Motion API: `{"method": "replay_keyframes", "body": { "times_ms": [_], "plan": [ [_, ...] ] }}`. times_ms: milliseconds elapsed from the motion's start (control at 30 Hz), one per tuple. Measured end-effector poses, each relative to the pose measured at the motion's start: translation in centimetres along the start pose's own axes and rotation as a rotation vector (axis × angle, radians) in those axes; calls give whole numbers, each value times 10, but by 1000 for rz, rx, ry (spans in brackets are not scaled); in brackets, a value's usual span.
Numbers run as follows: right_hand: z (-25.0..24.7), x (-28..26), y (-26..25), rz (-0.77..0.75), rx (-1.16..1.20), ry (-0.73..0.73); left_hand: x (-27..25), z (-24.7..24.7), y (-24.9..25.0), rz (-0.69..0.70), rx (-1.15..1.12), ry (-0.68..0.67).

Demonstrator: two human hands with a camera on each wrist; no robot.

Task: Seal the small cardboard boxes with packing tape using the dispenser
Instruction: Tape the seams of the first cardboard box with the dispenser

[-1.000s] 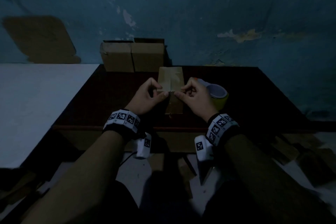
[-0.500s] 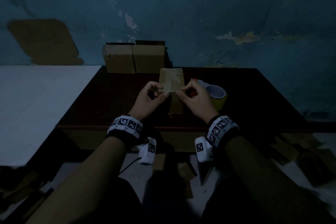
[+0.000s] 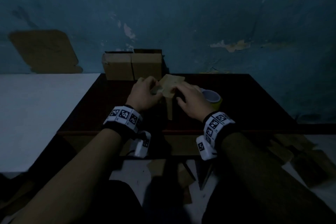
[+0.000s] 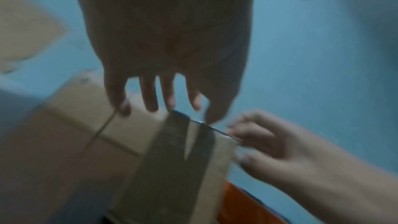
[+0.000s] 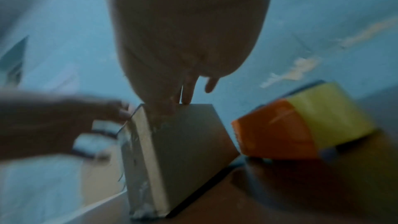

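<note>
A small cardboard box [image 3: 171, 82] stands on the dark table [image 3: 245, 100], turned askew between my hands. My left hand [image 3: 152, 87] grips its left side, fingertips and thumb on the top edge [image 4: 172, 106]. At the box's right top corner my right hand [image 3: 179, 91] holds on, fingers resting on the top [image 5: 183, 101]. Clear tape glints along the top edge and down one side of the box [image 5: 137, 142]. The tape dispenser [image 3: 211, 96], orange with a yellow roll [image 5: 301, 125], lies just right of the box, free of both hands.
Two larger cardboard boxes [image 3: 132, 65] stand at the table's back edge against the blue wall. A white surface [image 3: 36, 114] adjoins the table on the left. Cardboard scraps [image 3: 291, 151] lie on the floor to the right and below the table.
The box has been turned from square-on to askew. Both hands have shifted from pinching its near top edge to holding its sides, a little farther from me.
</note>
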State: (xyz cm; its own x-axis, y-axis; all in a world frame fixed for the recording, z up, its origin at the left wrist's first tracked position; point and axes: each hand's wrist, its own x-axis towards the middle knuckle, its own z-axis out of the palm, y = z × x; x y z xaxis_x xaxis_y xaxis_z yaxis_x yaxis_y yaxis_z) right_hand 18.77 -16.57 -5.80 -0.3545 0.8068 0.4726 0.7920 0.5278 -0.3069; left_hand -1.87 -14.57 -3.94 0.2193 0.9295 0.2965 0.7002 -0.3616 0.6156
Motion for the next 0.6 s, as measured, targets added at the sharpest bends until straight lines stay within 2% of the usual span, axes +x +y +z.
{"method": "replay_keyframes", "body": {
  "times_ms": [67, 167, 233, 300, 400, 500, 600],
  "plan": [
    [0, 4, -8, -11, -65, 16, -3, 1, 10, 91, 69, 63],
    [2, 6, -14, -19, 56, 16, -7, 1, 24, 116, 92, 36],
    [-1, 7, -11, 93, 154, 67, -9, -1, 25, 67, 135, -9],
    [-3, 7, -4, 189, 102, 82, -11, -5, 21, 46, 243, -56],
    [-5, 3, 3, 130, -21, -103, -14, -10, 20, 71, 428, -121],
    [-8, 0, 0, 96, -102, -55, -10, -12, 18, 81, 482, -136],
    [-8, -3, -5, 45, -163, 29, -9, -9, 20, 42, 484, -51]
  ]
}}
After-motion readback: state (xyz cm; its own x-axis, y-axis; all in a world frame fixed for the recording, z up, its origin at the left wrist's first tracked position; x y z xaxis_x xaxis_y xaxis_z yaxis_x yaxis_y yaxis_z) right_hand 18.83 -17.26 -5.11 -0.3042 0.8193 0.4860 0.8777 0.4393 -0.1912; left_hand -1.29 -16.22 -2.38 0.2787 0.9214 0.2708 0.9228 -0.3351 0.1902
